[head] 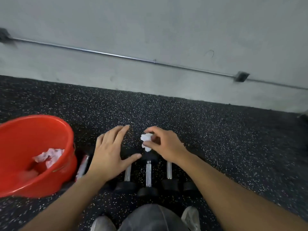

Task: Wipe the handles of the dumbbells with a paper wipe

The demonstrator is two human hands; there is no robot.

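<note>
Several black-headed dumbbells with chrome handles lie side by side on the speckled floor. The middle dumbbell shows its whole handle; the left one and the right one are partly hidden by my arms. My right hand pinches a crumpled white paper wipe above the dumbbells' far ends. My left hand hovers with fingers spread and empty over the left dumbbell's far head.
A red bucket at the left holds used crumpled wipes. A chrome and red bar lies between bucket and dumbbells. A grey wall with a thin pipe runs behind. My knee and shoes show at the bottom.
</note>
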